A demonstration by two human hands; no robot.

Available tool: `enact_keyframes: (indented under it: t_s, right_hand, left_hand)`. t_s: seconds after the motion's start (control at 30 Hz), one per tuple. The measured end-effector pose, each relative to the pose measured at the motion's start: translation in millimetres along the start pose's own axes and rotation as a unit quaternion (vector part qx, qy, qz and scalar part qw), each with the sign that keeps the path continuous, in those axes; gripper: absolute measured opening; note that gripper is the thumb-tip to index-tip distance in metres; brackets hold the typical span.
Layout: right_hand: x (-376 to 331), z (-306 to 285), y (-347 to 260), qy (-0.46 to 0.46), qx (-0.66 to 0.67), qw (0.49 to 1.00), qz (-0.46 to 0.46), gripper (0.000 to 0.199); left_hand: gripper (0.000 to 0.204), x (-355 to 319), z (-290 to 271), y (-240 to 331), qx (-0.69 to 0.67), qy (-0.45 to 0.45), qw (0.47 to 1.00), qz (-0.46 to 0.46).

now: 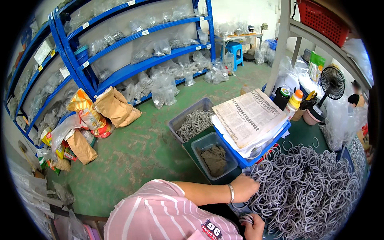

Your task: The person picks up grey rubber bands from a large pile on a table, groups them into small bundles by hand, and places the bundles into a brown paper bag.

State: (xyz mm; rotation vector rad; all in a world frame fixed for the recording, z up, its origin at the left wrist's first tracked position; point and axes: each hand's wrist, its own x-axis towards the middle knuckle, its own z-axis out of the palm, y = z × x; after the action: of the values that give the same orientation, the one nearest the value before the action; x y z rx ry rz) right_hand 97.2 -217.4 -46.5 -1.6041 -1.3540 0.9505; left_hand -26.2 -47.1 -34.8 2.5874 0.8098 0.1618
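Note:
A large heap of grey curved metal rings (304, 192) covers the right side of the green table (304, 132). At the heap's left edge is my left hand (245, 188), wearing a silver bracelet (231, 193). Its fingers are curled closed against the rings, and what they grip is hidden. Closer to my body, my right hand (253, 229) is closed round a few grey metal rings (246, 219). A grey plastic tub (196, 150) with a brown cloth (214, 160) in it stands just beyond my left hand.
A blue crate (248, 162) topped with newspaper (250, 116) stands behind the tub. Beside it are bottles (294, 104) and a black fan (332, 83). Another grey bin (172, 124) holds more rings. Blue shelves (132, 66) with bagged parts line the wall; sacks (116, 106) sit on the floor.

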Motion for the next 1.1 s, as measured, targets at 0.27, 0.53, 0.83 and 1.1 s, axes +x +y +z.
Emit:
enact_keyframes:
  t_s: [0.27, 0.53, 0.83, 1.1]
  right_hand:
    - [-4, -4, 0, -0.008, 0.001, 0.999, 0.043, 0.018]
    - [-3, -5, 6, 0.002, 0.052, 0.997, 0.061, 0.016]
    - [-9, -14, 15, 0.022, 0.187, 0.978, 0.084, 0.015]
    - [-1, -29, -2, 0.046, 0.260, 0.952, 0.155, 0.014]
  left_hand:
    - [0.013, 9, 3, -6, -0.309, 0.126, 0.941, 0.050]
    - [0.016, 5, 34, 0, -0.299, 0.142, 0.941, 0.076]
    - [0.014, -2, 20, -3, -0.472, 0.131, 0.864, 0.115]
    - [0.018, 16, -3, 3, -0.326, 0.020, 0.945, 0.010]
